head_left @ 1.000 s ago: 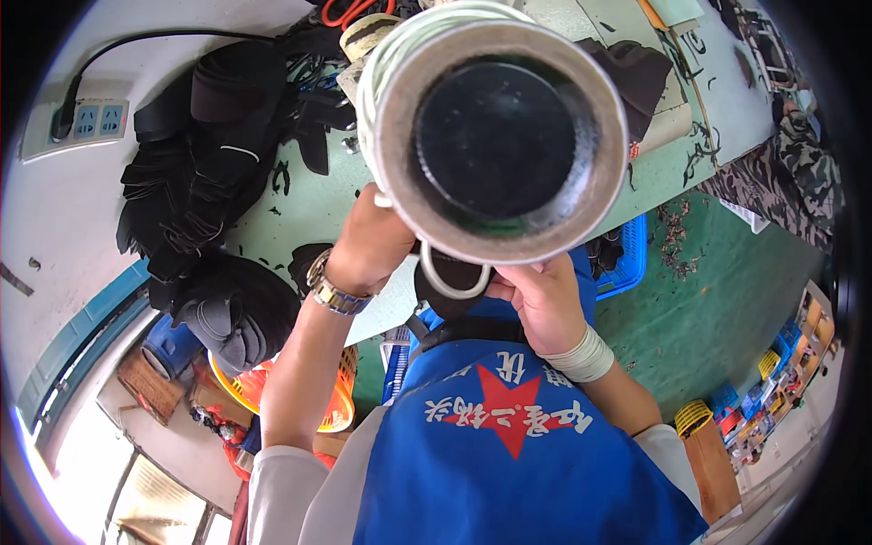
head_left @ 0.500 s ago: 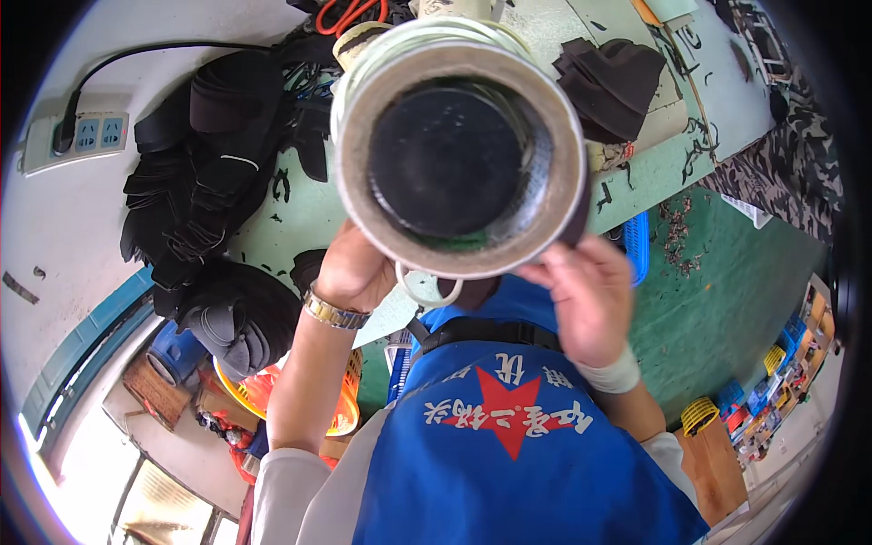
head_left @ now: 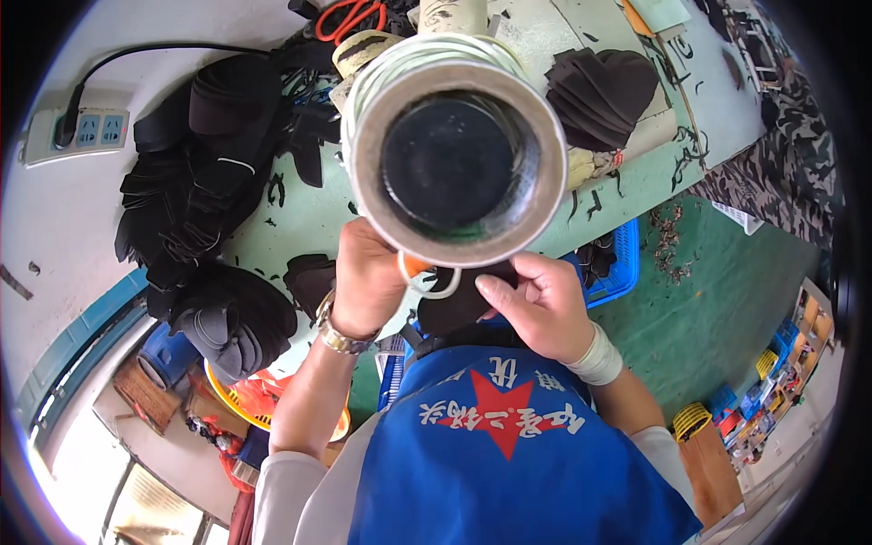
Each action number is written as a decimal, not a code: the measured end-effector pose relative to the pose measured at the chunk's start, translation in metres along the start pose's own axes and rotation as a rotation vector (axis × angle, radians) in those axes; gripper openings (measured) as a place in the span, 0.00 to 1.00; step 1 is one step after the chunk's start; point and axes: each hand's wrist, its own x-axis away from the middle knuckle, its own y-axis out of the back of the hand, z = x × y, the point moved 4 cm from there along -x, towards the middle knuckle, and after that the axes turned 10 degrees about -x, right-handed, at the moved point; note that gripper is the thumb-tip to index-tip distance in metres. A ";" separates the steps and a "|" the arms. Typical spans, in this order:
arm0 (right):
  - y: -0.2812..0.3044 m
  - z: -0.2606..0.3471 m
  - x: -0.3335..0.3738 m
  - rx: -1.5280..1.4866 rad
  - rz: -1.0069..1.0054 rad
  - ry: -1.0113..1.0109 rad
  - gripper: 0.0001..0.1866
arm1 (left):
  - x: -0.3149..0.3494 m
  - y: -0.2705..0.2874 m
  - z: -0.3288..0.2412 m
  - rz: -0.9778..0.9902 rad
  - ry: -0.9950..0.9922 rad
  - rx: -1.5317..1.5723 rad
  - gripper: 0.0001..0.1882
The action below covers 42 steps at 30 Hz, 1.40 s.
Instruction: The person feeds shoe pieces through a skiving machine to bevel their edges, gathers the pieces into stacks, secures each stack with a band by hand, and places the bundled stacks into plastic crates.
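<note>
**Head view: black piece in both hands, stacks waiting on the worktop**

Head camera shows a flat black fabric piece (head_left: 459, 304) held just above the blue apron (head_left: 509, 463), under a large spool (head_left: 457, 150) wound with pale cord that blocks much of the middle. The left hand (head_left: 366, 282) has its fingers clenched around an orange-handled tool with a pale loop (head_left: 427, 277) (probably small snips, though the blades are hidden). The right hand (head_left: 536, 304) pinches the black piece, thumb on top. Judging by this, one piece is being worked and is not yet set down.

Outward on the green worktop (head_left: 309, 218), heaps of black cut pieces (head_left: 195, 182) lie to the left and a smaller stack (head_left: 599, 86) to the right; which are finished I cannot tell. Black scraps speckle the surface. Orange-handled scissors (head_left: 350, 18) rest at the far edge, a blue crate (head_left: 618, 268) sits below the worktop's edge.
</note>
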 end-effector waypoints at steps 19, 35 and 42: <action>-0.016 -0.023 -0.030 -0.708 -0.118 -0.256 0.14 | -0.025 0.011 0.023 -0.100 0.053 -0.267 0.13; -0.020 -0.019 -0.024 -0.712 -0.235 -0.200 0.11 | -0.023 0.011 0.032 -0.008 0.153 -0.262 0.12; -0.011 -0.022 -0.022 -0.707 -0.235 -0.167 0.09 | -0.016 0.005 0.021 0.009 -0.008 -0.454 0.16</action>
